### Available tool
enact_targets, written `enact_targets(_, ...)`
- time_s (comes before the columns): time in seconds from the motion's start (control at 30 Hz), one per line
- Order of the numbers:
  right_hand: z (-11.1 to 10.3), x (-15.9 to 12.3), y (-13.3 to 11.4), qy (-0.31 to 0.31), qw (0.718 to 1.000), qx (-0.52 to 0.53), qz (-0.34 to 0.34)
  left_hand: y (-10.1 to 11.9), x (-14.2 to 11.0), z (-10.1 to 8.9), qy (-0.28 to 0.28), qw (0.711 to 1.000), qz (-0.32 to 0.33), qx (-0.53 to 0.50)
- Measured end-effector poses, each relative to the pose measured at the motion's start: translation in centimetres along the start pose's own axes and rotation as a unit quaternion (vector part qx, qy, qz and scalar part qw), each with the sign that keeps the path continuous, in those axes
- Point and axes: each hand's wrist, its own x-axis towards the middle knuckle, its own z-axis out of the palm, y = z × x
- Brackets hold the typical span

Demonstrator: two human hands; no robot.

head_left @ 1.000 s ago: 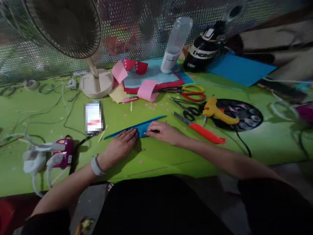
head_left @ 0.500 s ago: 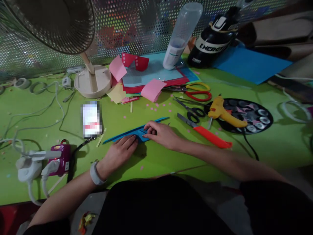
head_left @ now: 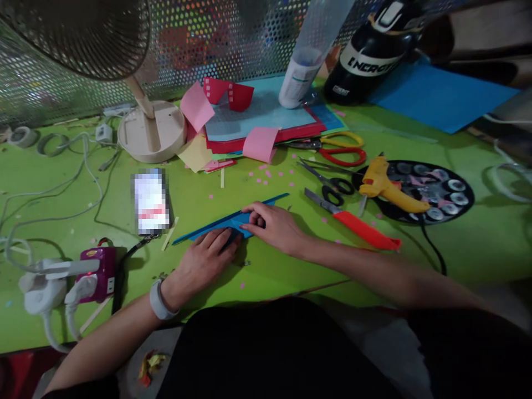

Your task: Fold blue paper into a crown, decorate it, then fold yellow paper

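Observation:
A folded piece of blue paper [head_left: 226, 224] with a narrow strip along its far edge lies slantwise on the green table. My left hand [head_left: 210, 256], with a pale band at the wrist, presses the paper down at its near side, fingers together and bent over it. Thumb and forefinger of my right hand [head_left: 276, 228] pinch a fold near the middle of the same paper; the other fingers are curled in. The palms hide part of the paper's near edge.
Right of the hands lie a red-handled knife [head_left: 359, 227], black scissors [head_left: 332, 185] and a yellow glue gun [head_left: 388, 188] on a black palette. A phone [head_left: 150, 200] and purple power adapter [head_left: 100, 271] are left. Behind stand a fan [head_left: 152, 133], paper sheets and bottles.
The left hand has slid slightly right along the paper, and the fold under the fingers lies a little more open to view. The whole view has shifted slightly.

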Motion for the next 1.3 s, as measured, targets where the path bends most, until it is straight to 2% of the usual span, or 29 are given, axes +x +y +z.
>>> enact_targets(0.5,0.1,0.0,0.1,0.009,1.000,-0.009,-0.015,0.0,0.3,-0.1,-0.012,1.000,-0.003,-0.012)
enact_targets(0.73,0.2,0.0,0.5,0.021,0.998,-0.019,-0.051,-1.2,0.5,-0.4,0.000,0.996,-0.019,-0.085)
enact_targets(0.83,0.2,0.0,0.5,0.021,0.998,-0.032,-0.058,-1.8,0.5,-0.6,0.001,0.995,-0.006,-0.100)
enact_targets(1.1,0.3,0.0,0.5,0.021,0.996,-0.050,-0.067,-1.5,0.3,-0.2,-0.016,0.999,0.018,-0.031)
enact_targets(1.3,0.3,0.0,0.5,0.022,0.995,-0.063,-0.074,-1.0,0.5,-0.3,-0.024,0.999,0.025,-0.017)
